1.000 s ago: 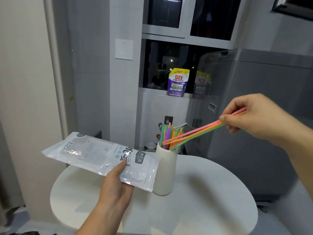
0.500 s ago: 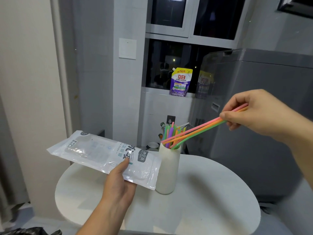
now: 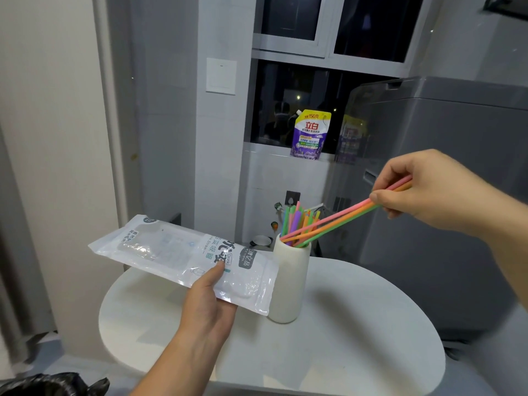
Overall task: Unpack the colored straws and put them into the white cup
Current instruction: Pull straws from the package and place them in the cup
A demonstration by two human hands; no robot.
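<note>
Pinching colored straws (image 3: 337, 220) in right hand (image 3: 428, 192), tips inside white cup (image 3: 288, 281); gripping wrapper (image 3: 185, 258) in left hand (image 3: 208, 304).

The bag (image 3: 183, 260) in the left hand (image 3: 208, 307) is thin clear plastic, glossy and crinkled, with printed white panels and a sealed edge. The straws (image 3: 340, 221) pinched in the right hand (image 3: 423, 192) are smooth plastic in pink, orange and green, with a slight sheen. The cup (image 3: 290, 284) looks matt white, with a faint fine texture on its wall; whether ceramic or plastic cannot be told. The worktop (image 3: 357, 338) is smooth white with a dull finish. The pouch (image 3: 310, 134) on the sill is glossy printed plastic. The window (image 3: 288, 18) has dark, reflective glass in smooth pale frames. The bin liner (image 3: 54, 384) is shiny, wrinkled black plastic.
</note>
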